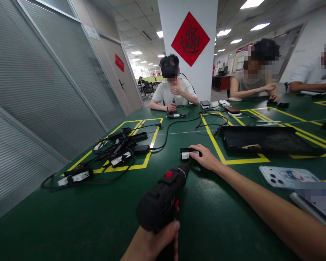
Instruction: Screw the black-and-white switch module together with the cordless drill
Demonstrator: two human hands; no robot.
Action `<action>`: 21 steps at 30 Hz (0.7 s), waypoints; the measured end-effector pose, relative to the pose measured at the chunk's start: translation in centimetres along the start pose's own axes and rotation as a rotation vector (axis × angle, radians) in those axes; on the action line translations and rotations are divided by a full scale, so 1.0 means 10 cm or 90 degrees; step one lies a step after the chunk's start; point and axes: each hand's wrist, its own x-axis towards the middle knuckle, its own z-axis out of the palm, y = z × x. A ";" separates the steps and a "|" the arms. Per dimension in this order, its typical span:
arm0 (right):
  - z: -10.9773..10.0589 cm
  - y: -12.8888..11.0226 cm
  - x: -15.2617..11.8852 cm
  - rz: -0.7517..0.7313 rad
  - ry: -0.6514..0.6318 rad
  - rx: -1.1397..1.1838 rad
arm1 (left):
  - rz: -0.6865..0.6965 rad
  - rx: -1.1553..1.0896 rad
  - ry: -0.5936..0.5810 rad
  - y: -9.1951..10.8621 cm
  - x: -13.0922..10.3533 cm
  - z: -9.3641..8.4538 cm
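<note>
Green table [70, 224], hands [155, 241] [206, 158] partly covering drill [161, 199] and block [185, 155], bit [189, 162] indistinct

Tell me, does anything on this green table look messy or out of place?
Yes: at the left, the tangle of black cables looks untidy, with loops straggling past the yellow tape outline. Farther right, the black tray lies across tape lines. No spill shows.

The round-backed black and red drill [161, 199] looks like dull plastic. The flat green table top [84, 224] is smooth, with a little shine. A thin black cord [51, 188] near its left edge looks rubbery. The diamond-shaped red sign [190, 39] looks like dull paper.
</note>
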 end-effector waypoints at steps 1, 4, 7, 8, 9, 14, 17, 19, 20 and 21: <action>0.00 0.00 0.00 0.001 0.000 0.000 | 0.007 0.006 -0.001 -0.02 0.01 -0.01; -0.01 0.01 0.00 0.000 0.000 0.001 | 0.024 0.014 0.012 -0.08 0.03 -0.02; -0.01 0.01 0.00 -0.004 0.000 0.001 | 0.024 0.027 0.010 -0.10 0.03 -0.03; -0.01 0.01 0.00 -0.005 0.000 0.001 | 0.023 0.031 0.004 -0.09 0.03 -0.02; -0.01 0.01 0.00 -0.005 0.001 0.001 | 0.023 0.033 0.001 -0.08 0.03 -0.02; 0.00 0.00 0.00 -0.004 0.000 0.000 | 0.014 -0.004 -0.004 0.03 -0.02 0.02; -0.01 0.00 0.00 -0.006 0.000 -0.001 | 0.005 -0.026 -0.002 0.06 -0.03 0.03; -0.01 0.00 0.00 -0.005 0.001 -0.004 | -0.008 -0.029 0.011 0.06 -0.03 0.03; 0.00 0.00 0.00 -0.005 0.001 -0.005 | -0.015 -0.024 0.015 0.06 -0.03 0.03; 0.00 0.00 0.00 -0.005 0.003 -0.005 | -0.019 -0.015 0.016 0.06 -0.03 0.03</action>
